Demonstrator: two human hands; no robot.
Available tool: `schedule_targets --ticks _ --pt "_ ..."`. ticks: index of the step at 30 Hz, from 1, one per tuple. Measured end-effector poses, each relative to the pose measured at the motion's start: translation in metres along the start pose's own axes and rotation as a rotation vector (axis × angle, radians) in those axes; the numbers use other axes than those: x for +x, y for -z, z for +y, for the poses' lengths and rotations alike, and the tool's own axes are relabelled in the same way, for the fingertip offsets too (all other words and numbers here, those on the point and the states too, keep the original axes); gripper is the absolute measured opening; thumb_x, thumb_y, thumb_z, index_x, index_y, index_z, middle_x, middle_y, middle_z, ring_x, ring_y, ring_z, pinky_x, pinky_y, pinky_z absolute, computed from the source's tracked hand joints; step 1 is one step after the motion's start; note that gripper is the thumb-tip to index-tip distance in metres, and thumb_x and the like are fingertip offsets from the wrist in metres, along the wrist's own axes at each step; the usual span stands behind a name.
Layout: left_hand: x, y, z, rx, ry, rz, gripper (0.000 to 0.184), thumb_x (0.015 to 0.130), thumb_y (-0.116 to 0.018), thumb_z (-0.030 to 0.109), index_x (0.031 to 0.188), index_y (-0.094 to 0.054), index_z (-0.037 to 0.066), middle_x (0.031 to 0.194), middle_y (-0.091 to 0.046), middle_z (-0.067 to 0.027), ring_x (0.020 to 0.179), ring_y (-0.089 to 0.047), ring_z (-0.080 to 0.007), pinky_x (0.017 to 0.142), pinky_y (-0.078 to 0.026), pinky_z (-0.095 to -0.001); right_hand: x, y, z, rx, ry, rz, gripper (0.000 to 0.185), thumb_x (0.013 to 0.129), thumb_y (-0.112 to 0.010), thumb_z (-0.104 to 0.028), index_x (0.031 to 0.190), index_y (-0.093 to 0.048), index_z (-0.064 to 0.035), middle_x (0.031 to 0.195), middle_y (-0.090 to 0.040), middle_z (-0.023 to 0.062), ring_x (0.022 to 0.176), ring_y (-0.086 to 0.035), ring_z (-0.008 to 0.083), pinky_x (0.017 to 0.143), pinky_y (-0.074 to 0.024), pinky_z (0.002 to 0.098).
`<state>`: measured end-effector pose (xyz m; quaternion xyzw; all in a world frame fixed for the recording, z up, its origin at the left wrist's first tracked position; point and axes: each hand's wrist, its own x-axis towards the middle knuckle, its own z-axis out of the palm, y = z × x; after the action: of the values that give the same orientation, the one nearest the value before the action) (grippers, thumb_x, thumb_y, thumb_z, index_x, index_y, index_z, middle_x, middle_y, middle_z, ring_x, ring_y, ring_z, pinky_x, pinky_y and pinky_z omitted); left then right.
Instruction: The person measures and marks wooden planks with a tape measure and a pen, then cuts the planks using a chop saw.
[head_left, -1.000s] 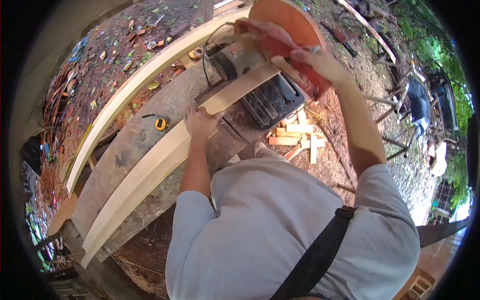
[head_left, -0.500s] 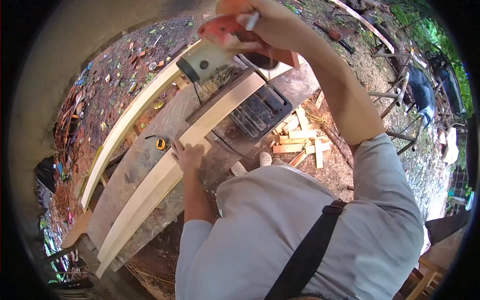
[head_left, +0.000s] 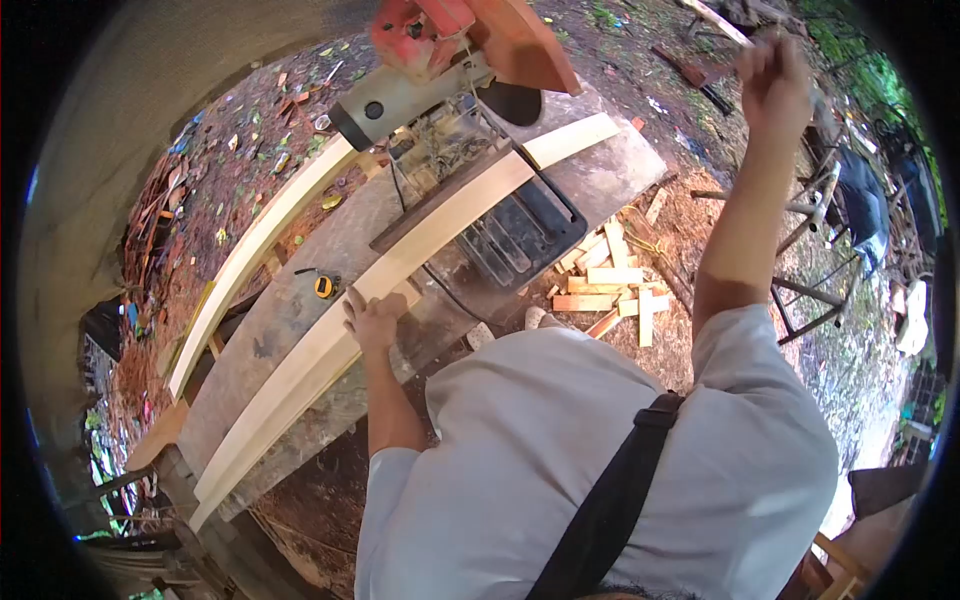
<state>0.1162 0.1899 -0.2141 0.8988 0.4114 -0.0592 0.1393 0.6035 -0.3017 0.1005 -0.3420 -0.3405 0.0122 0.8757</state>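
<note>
A long, pale curved board runs diagonally over the grey worktable and across the base of a miter saw. My left hand rests on its middle, fingers bent over the far edge. Just past the board's upper right end lies a shorter pale piece. The saw's head, with red housing and orange guard, is raised above the base. My right hand is up at the upper right, away from the saw; its fingers are blurred and seem curled, and anything in them is unclear.
A yellow tape measure sits on the worktable left of my left hand. Another curved board lies along its far side. Wood offcuts are piled on the ground to the right. Metal frames stand at the right.
The saw head has risen and shifted left, uncovering the board's end and the shorter piece. My right hand has let go of the saw and moved right. My left hand stays on the board.
</note>
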Motion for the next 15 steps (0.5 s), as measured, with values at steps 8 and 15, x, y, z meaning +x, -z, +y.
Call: schedule_targets --ticks 8,15 --pt "-0.004 -0.007 -0.012 -0.241 -0.049 0.124 0.059 0.081 -0.064 0.031 0.133 -0.061 0.004 0.161 -0.031 -0.0189 0.148 -0.025 -0.0419 0.124 -0.021 -0.044 -0.192 0.123 0.237 -0.309 -0.991 0.876 0.034 0.1 -0.054 -0.041 0.119 -0.053 -0.0125 0.1 -0.071 0.0086 0.064 -0.056 0.0193 0.062 -0.0483 0.0335" --pt "-0.082 -0.02 0.002 -0.556 0.154 0.28 0.05 0.083 -0.067 0.026 0.122 -0.065 -0.005 0.145 -0.049 -0.0264 0.135 -0.047 -0.0398 0.114 -0.037 -0.0425 -0.205 0.076 0.341 -0.271 -1.107 0.815 0.042 0.098 -0.061 -0.037 0.125 -0.049 -0.0067 0.091 -0.064 0.0111 0.063 -0.057 0.0177 0.054 -0.0487 0.0331"
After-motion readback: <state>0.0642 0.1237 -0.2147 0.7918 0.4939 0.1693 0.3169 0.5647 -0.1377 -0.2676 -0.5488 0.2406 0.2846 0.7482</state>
